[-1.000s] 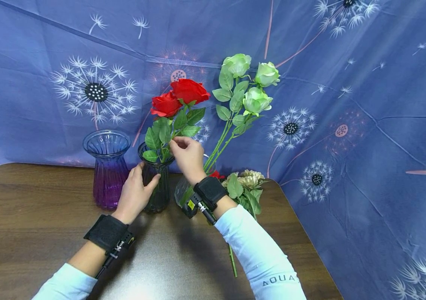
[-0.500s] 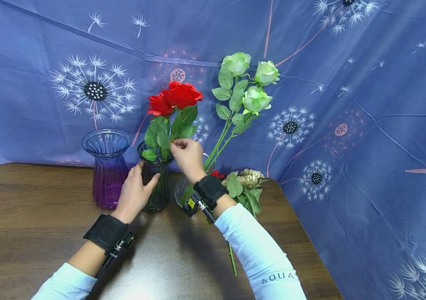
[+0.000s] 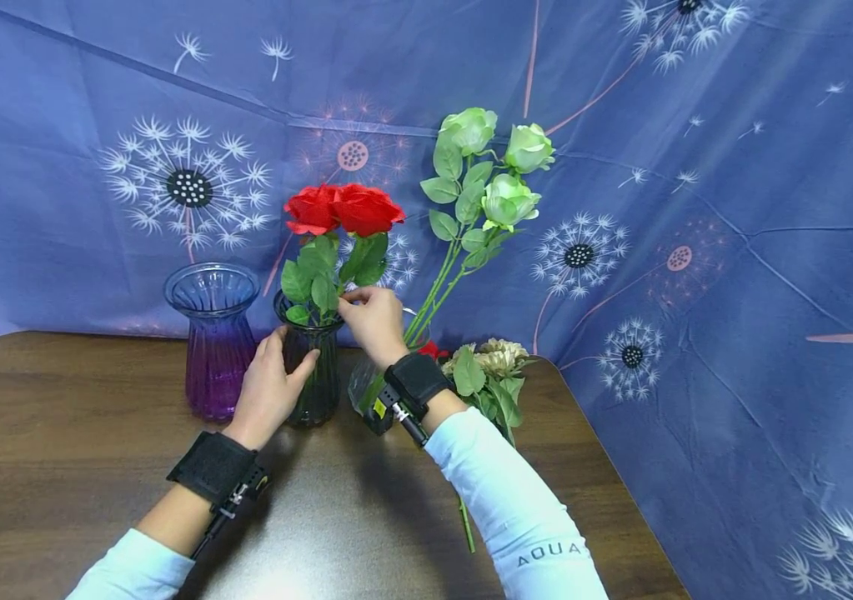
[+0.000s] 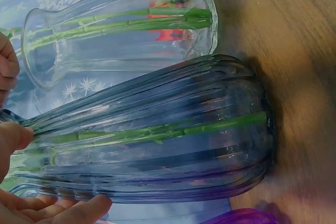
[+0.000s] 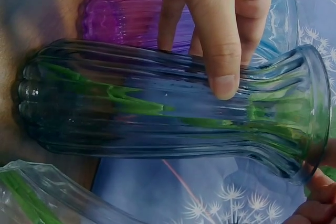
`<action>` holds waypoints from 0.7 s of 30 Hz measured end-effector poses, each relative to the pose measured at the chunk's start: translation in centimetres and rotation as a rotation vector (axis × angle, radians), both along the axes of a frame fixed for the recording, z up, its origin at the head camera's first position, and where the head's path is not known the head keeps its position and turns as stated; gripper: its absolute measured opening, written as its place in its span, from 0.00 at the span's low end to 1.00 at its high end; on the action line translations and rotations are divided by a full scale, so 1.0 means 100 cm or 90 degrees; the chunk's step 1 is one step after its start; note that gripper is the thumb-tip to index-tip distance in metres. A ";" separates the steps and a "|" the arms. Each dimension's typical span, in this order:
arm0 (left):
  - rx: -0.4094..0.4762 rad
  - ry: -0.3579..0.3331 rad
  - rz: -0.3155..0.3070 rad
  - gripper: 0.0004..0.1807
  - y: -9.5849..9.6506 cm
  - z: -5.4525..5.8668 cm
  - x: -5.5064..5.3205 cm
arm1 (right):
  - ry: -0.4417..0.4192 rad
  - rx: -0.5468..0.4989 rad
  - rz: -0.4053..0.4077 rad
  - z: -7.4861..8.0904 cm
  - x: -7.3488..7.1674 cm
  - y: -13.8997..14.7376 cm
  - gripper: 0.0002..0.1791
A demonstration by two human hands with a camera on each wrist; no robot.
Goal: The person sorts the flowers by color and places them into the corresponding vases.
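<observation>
A dark grey ribbed glass vase [image 3: 317,379] stands upright on the table. My left hand [image 3: 270,385] grips its side below the neck, thumb on the near side, as the right wrist view also shows. Two red artificial roses [image 3: 368,208] with green leaves rise from its mouth. At the rim, my right hand [image 3: 375,321] pinches a rose stem among the leaves; the exact pinch is partly hidden. Through the glass in the left wrist view, a green stem [image 4: 184,131] reaches down to the vase's bottom.
Left of it stands a blue-to-purple vase [image 3: 219,367]. To the right, a clear glass vase [image 4: 121,51] holds light green roses [image 3: 510,202], partly behind my right wrist. Cream flowers [image 3: 499,358] with leaves lie on the wooden table [image 3: 96,467]. A blue dandelion-print cloth [image 3: 696,250] hangs behind.
The red roses have moved down into the dark vase and slightly left, their heads now level. My right hand has lowered slightly with them; my left hand has stayed on the vase.
</observation>
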State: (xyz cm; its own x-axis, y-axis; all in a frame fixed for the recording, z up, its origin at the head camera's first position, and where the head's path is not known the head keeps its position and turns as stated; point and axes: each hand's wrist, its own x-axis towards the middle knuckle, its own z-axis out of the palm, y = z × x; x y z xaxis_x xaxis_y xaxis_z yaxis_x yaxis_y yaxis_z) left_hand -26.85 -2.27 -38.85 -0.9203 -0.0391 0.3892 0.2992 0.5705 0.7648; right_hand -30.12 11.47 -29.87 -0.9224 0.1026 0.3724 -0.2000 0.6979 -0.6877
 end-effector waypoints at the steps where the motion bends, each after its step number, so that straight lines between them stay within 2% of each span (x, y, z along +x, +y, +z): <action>1: -0.001 0.000 0.000 0.34 0.000 0.000 0.000 | 0.007 -0.011 0.000 -0.001 0.000 0.001 0.09; 6: -0.005 -0.001 -0.002 0.35 0.000 -0.001 0.000 | 0.035 -0.055 0.015 -0.004 0.003 0.005 0.07; 11: -0.002 -0.004 0.000 0.34 0.000 -0.003 0.001 | 0.023 -0.077 0.033 -0.005 0.009 0.009 0.08; 17: 0.002 -0.006 0.001 0.34 0.001 -0.003 0.001 | 0.005 -0.091 0.051 -0.001 0.017 0.020 0.10; 21: 0.003 0.002 0.003 0.34 0.001 -0.001 0.000 | 0.018 -0.088 0.050 0.004 0.021 0.031 0.10</action>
